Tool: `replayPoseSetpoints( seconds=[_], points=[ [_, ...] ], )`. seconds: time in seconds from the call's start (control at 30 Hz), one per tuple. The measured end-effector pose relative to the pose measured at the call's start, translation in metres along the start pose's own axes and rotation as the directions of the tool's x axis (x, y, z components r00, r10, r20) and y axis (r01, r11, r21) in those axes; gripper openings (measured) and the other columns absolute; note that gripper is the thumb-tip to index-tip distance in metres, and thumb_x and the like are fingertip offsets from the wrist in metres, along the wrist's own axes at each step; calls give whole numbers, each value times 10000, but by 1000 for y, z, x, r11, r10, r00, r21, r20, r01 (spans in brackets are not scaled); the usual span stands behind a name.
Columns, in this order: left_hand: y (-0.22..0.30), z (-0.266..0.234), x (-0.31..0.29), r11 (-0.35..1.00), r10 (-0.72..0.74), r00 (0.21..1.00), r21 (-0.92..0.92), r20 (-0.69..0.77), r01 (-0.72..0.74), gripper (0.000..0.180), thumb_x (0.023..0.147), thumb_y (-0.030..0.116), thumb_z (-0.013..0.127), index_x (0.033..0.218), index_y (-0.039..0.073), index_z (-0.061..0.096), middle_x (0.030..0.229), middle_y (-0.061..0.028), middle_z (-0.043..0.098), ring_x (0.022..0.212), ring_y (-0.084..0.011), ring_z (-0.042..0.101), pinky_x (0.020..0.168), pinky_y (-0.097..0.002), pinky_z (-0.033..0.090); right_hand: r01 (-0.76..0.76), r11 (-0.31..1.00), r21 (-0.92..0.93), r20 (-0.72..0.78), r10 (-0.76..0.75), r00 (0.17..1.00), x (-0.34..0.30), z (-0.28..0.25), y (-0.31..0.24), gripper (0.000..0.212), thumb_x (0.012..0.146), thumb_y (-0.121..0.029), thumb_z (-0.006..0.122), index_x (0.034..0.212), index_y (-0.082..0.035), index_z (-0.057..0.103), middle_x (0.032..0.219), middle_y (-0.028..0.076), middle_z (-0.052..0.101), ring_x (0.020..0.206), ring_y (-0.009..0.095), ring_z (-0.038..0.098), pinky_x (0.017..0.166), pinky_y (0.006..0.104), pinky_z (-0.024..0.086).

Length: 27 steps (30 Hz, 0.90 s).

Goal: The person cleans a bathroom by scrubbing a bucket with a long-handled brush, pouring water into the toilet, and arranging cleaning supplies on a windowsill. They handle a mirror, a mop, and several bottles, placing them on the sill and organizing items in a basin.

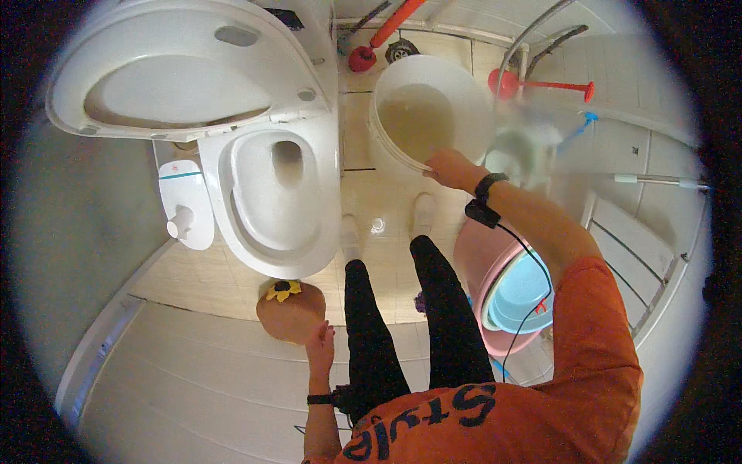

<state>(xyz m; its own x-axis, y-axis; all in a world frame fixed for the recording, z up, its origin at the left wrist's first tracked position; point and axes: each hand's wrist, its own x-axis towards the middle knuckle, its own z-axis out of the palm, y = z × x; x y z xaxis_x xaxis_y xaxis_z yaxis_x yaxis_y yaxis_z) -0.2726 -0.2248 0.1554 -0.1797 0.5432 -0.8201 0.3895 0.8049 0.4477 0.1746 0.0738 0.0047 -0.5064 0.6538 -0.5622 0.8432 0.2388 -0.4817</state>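
My right hand [456,170] is closed over the near rim of a large white bucket [470,104] that stands on the floor. Murky, brownish water [416,120] lies inside the bucket. Lower down, my left hand [320,346] hangs beside my leg with loosely bent fingers and nothing visible in it. Nearest to it is a round brown object with a yellow sunflower decoration [292,311]; whether the fingers touch it I cannot tell. Left of the bucket is a white toilet [317,193], its seat and lid [178,69] raised.
Pink and blue basins [519,298] are nested beside my right leg. Red-ended plungers [362,59] [504,83] lie beyond and right of the bucket. A white lidded bin [188,205] stands left of the toilet. A white slatted rack [630,243] is at the right wall.
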Motion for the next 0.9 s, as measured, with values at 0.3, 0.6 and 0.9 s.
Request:
replayPoseSetpoints(
  seconds=[0.3, 0.6, 0.9],
  points=[
    [-41, 108, 74, 990, 131, 978, 31, 161, -137, 373, 959, 301, 562, 1219, 35, 594, 973, -47, 660, 852, -127, 611, 762, -262, 507, -109, 949, 294, -118, 150, 982, -58, 22, -43, 350, 869, -330, 600, 914, 14, 645, 829, 272, 625, 806, 440, 604, 727, 500, 495],
    [-29, 161, 115, 732, -324, 895, -518, 306, 442, 714, 930, 565, 450, 1508, 220, 213, 1548, -26, 239, 1355, -253, 321, 1077, -414, 278, -227, 919, 323, 193, 170, 966, -153, 21, -143, 250, 883, -267, 597, 932, -26, 641, 749, 230, 621, 720, 422, 601, 655, 486, 481],
    [-35, 125, 50, 450, -414, 758, -610, 504, 652, 582, 912, 587, 461, 1305, 159, 443, 1284, -42, 458, 1214, -214, 429, 1034, -432, 314, -275, 904, 328, 291, 180, 940, -223, -56, -272, 209, 868, -222, 611, 960, -34, 623, 775, 207, 636, 735, 414, 615, 640, 476, 505]
  ],
)
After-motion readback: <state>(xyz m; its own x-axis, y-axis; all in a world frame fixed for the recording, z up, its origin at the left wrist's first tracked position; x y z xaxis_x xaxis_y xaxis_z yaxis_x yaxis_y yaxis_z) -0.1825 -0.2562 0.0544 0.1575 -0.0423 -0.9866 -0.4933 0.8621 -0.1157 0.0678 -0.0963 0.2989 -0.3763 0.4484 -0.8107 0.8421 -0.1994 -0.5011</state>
